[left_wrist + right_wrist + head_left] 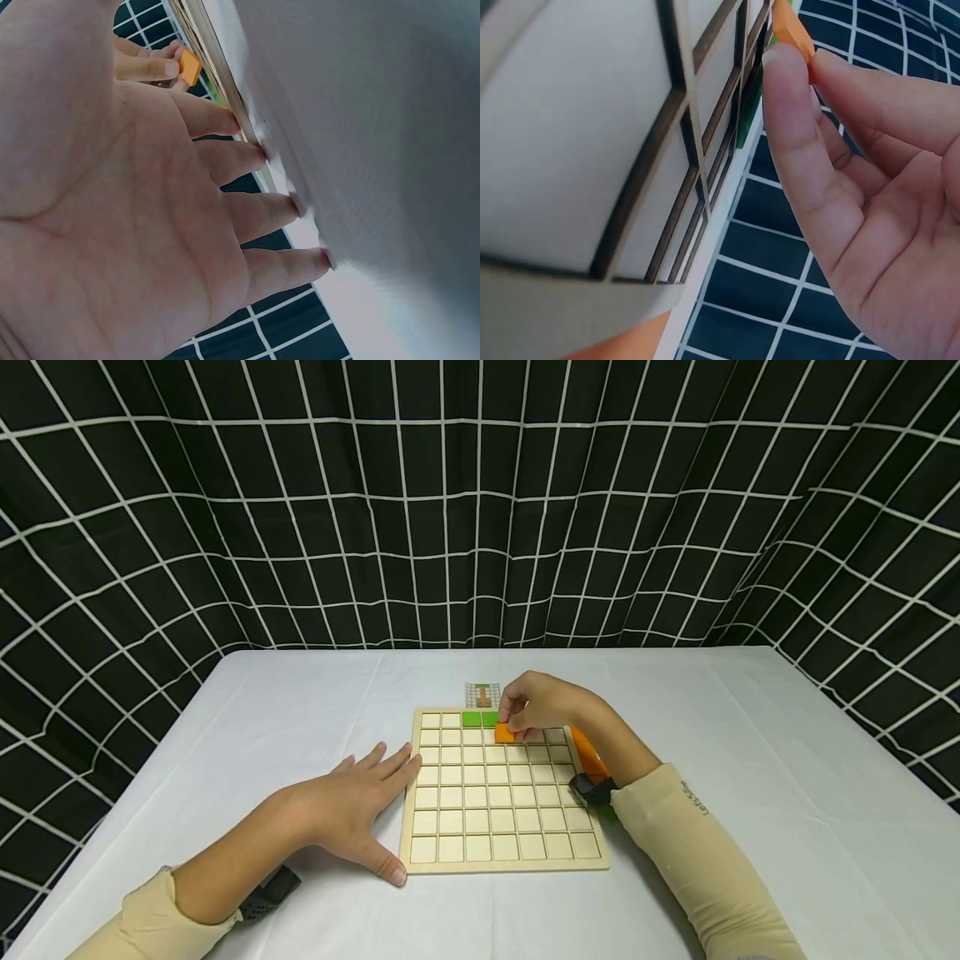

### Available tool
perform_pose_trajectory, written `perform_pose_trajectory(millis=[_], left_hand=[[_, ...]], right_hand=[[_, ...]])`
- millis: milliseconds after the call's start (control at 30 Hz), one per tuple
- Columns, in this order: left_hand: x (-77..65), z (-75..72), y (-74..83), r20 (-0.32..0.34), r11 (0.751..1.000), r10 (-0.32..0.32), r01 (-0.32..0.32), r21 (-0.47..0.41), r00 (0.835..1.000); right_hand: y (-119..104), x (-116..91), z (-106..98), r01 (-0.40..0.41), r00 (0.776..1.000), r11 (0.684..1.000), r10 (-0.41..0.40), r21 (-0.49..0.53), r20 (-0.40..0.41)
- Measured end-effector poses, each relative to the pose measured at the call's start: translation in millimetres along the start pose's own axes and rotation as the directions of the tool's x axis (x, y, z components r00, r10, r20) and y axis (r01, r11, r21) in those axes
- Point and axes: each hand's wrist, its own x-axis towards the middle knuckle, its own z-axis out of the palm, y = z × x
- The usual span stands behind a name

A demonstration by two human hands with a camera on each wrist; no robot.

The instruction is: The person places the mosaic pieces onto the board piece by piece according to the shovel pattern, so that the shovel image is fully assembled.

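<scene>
My right hand (551,700) pinches an orange square tile (505,733) between thumb and fingers, over the upper part of a wooden grid board (452,821). In the right wrist view the orange tile (793,31) shows edge-on at the fingertips. Two green tiles (471,719) fill neighbouring cells in the board's far row, one partly behind the fingers. At the board's left edge my left hand (356,806) rests with fingers spread, fingertips and thumb at the rim. The left wrist view shows the open palm (142,202) and fingertips down by the board's side.
A small printed grid card (482,695) with green and orange marks lies beyond the board's far edge. Orange pieces (588,753) and green pieces (606,813) lie right of the board, partly under my right forearm. A dark gridded curtain (480,527) rises behind the white table (750,760).
</scene>
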Motion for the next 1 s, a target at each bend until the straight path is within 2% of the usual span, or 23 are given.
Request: perform_pose_trajectory(millis=[1000], left_hand=[[3.2, 1.5, -0.5, 0.010, 1.000, -0.015, 0.015, 0.003, 1.000]], right_hand=[[-3.7, 1.2, 3.3, 0.072, 0.997, 0.997, -0.072, 0.030, 0.020]])
